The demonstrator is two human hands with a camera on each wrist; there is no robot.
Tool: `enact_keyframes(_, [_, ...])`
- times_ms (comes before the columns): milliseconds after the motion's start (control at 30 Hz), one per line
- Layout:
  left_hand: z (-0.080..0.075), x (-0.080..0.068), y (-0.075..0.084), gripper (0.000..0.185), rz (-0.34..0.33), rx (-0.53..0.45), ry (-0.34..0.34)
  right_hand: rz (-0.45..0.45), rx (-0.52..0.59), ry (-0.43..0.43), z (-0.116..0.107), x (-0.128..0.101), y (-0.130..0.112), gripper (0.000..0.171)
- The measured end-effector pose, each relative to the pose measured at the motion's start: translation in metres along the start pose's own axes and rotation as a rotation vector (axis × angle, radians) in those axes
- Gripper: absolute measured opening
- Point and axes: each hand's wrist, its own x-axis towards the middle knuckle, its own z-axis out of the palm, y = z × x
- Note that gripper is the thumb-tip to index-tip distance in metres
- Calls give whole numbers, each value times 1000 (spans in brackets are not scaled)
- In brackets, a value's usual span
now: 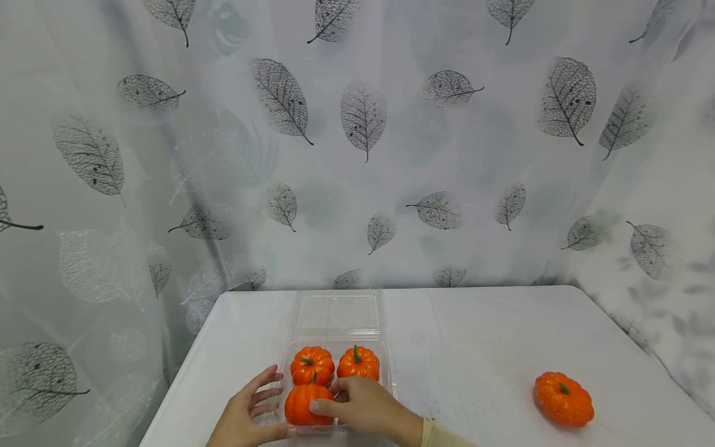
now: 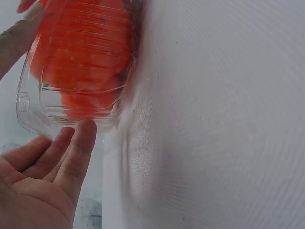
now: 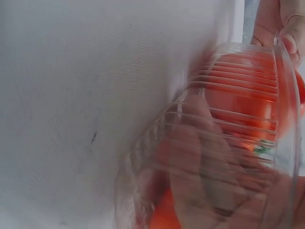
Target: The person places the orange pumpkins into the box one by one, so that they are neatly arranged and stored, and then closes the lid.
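Note:
A clear plastic clamshell box [image 1: 292, 343] stands on the table, its lid [image 1: 337, 312] folded back. Inside, two small orange toy pumpkins [image 1: 313, 365] [image 1: 359, 361] sit in the back part. My right hand [image 1: 371, 403] reaches into the box and holds a third pumpkin [image 1: 304, 402] at the front left between thumb and fingers; its fingers show through the ribbed wall in the right wrist view. Along the box's left side rests my left hand [image 1: 246, 406], fingers spread and fairly straight, fingertips [image 2: 86, 129] against the clear wall.
Another orange pumpkin [image 1: 564, 399] lies on the right side of the white table [image 1: 463, 354]. Behind the table hangs a pale curtain [image 1: 402, 155] printed with leaves.

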Motion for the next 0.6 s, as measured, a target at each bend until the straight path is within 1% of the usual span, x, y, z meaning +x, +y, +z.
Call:
enact_keyframes(100, [0,1,0,98,10,-8,-6,-8,-20,5,-1,-2,0,55])
enact_keyframes(300, [0,0,-1,100,7,0,-5,-82,-142,55,-8,-12,-1,66])
enact_keyframes(367, [0,0,-1,101,0,4,-2,-88,-157,61,-12,-17,-2,69])
enact_keyframes(500, [0,1,-2,101,-17,9,5,-91,-176,56,-23,-30,-4,68])
enact_keyframes(600, [1,1,-2,102,-29,15,8,-135,-174,45,-33,-40,-1,64])
